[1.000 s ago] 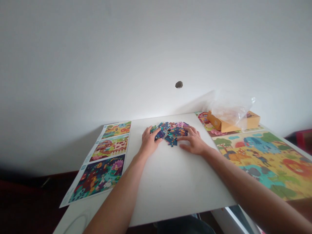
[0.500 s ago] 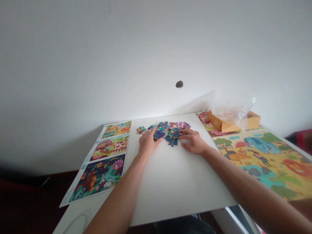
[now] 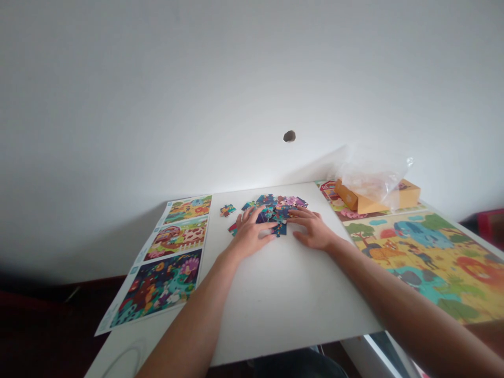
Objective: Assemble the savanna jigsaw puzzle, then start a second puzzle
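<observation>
A loose pile of dark blue and purple jigsaw pieces (image 3: 268,200) lies toward the back of the white table. My left hand (image 3: 251,234) rests over the left side of the pile, fingers spread across the pieces and hiding some of them. At the pile's right edge is my right hand (image 3: 313,229), its fingers stretched out and touching pieces there. One piece (image 3: 227,210) lies apart to the left. Another, partly red piece (image 3: 232,229) shows beside my left hand.
On the left lies a sheet of three printed pictures (image 3: 177,237). An assembled animal puzzle (image 3: 423,257) covers the right side. Behind it, a yellow box (image 3: 409,195) with a clear plastic bag (image 3: 372,176) sits on another puzzle (image 3: 328,187). A wall with a hole (image 3: 289,136) stands behind.
My left hand has moved right and slightly nearer to me, its fingers spreading over the pieces. Some pieces on the left have shifted. My right hand has barely moved.
</observation>
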### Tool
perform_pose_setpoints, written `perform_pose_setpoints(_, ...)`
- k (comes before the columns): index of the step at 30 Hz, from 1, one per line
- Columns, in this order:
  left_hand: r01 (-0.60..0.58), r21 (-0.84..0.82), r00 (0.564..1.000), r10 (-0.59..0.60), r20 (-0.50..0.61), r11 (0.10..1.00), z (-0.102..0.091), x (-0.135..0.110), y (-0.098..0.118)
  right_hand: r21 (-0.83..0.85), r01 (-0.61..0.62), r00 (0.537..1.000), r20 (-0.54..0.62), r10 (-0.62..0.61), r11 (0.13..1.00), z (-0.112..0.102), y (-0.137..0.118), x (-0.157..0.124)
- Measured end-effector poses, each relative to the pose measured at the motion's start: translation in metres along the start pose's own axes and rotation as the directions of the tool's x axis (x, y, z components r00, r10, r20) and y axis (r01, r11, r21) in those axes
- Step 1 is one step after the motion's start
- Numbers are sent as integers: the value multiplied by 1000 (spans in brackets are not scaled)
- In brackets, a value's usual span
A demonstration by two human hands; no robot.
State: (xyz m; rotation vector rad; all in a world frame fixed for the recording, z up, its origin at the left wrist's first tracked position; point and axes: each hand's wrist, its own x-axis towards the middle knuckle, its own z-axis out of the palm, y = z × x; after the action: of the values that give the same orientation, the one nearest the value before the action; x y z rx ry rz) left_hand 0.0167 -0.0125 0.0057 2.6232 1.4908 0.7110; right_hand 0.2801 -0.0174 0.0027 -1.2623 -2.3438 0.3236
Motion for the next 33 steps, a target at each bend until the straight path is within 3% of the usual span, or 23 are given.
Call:
perform_pose_setpoints(3,23,-10,999,-23,42,1000,2,-1,1,3,7,1000,-17,-7,1000,0,0,0)
perform_pose_setpoints(10,77,-12,997,-77,-25,997,3,0,-3,-14,-4,999,-47,3,1000,0,2,1)
perform_pose_setpoints(17,-42,-59,996,46,75,997,1,-1,9,-37,-39,998,-55,37,999,2,3,0)
perform_pose_setpoints(26,43,-24,999,-43,-4,999,3,1,4,-55,-80,989,-132,72,995,5,7,1)
perform_pose_setpoints(33,142,31,989,-140,-56,989,3,2,3,-38,-60,993,-105,55,997,6,8,1)
